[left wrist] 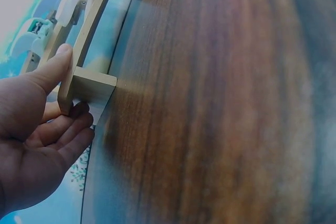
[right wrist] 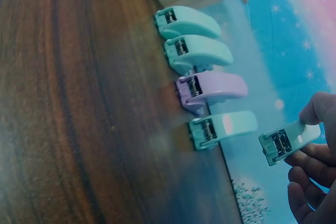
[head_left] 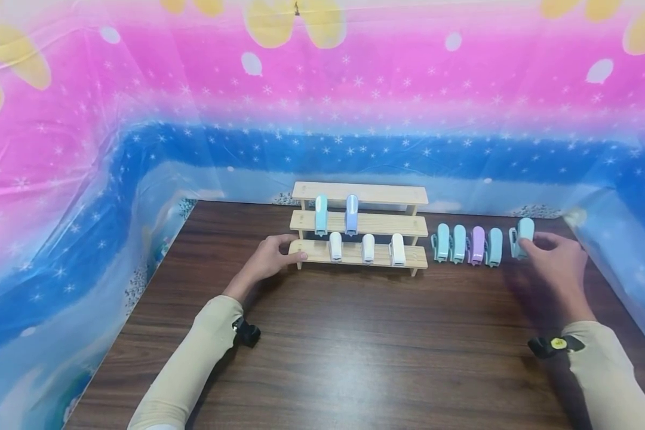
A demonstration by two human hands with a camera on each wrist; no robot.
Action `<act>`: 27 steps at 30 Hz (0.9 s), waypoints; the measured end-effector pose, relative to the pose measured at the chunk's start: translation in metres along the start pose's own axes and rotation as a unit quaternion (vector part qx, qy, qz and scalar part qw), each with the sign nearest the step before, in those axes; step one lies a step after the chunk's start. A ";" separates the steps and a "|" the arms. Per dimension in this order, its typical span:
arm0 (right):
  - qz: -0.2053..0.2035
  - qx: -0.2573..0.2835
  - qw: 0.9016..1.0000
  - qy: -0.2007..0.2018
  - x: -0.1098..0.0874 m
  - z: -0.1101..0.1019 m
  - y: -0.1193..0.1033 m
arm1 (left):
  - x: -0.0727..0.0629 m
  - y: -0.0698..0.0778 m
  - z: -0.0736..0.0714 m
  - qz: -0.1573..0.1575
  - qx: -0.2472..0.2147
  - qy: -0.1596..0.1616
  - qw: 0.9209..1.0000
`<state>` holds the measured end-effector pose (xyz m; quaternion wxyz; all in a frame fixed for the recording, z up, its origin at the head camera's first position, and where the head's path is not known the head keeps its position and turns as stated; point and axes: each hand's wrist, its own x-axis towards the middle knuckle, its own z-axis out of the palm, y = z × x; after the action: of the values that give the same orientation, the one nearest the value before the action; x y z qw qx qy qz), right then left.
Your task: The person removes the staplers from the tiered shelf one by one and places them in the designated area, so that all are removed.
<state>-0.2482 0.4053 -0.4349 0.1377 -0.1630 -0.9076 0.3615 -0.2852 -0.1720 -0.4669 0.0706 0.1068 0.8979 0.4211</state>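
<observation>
On the dark wood-grain table (head_left: 355, 334) stands a pale three-step rack (head_left: 359, 192); the left hand (head_left: 269, 258) pinches its lowest step's left end. Right of a row of four stapler-like devices (head_left: 476, 246), the right hand (head_left: 561, 266) grips a glossy, round-topped mint device (head_left: 526, 229). Only the right wrist view reveals its dark metal mechanism (right wrist: 282, 141). Any lettering on the yellow wrist badge (head_left: 558, 343) is too small to read.

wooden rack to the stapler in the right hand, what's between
From the rack outward: two teal staplers, a purple stapler and another teal stapler, seen in the head view.
</observation>
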 end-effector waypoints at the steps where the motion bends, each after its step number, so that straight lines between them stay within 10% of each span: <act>1: 0.000 -0.002 1.000 0.003 0.000 0.001 0.001 | 0.000 0.000 0.000 0.001 0.001 0.000 1.000; 27: 0.027 -0.039 0.998 -0.028 0.011 0.024 0.032 | 0.001 0.001 0.000 -0.008 0.009 0.001 1.000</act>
<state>-0.2605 0.4171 -0.4724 0.0961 -0.1826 -0.9196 0.3342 -0.2857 -0.1714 -0.4659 0.0720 0.1002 0.9025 0.4128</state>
